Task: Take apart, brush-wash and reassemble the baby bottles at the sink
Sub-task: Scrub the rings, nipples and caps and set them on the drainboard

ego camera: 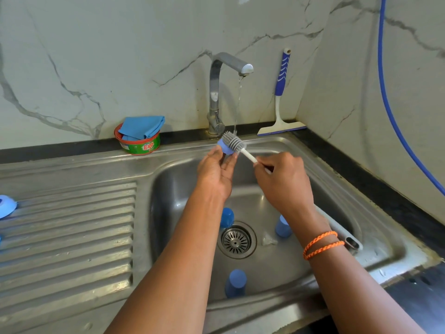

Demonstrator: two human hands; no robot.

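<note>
Right hand (283,179) gripping brush (234,142), left hand (216,168) holding blue cap (226,148)

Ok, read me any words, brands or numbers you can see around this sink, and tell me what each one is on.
"EXO": on the side of the round green tub with the red rim, at the back of the sink edge.
Small print on the tub's white label patch: too small to read.
No other text can be read.
</note>
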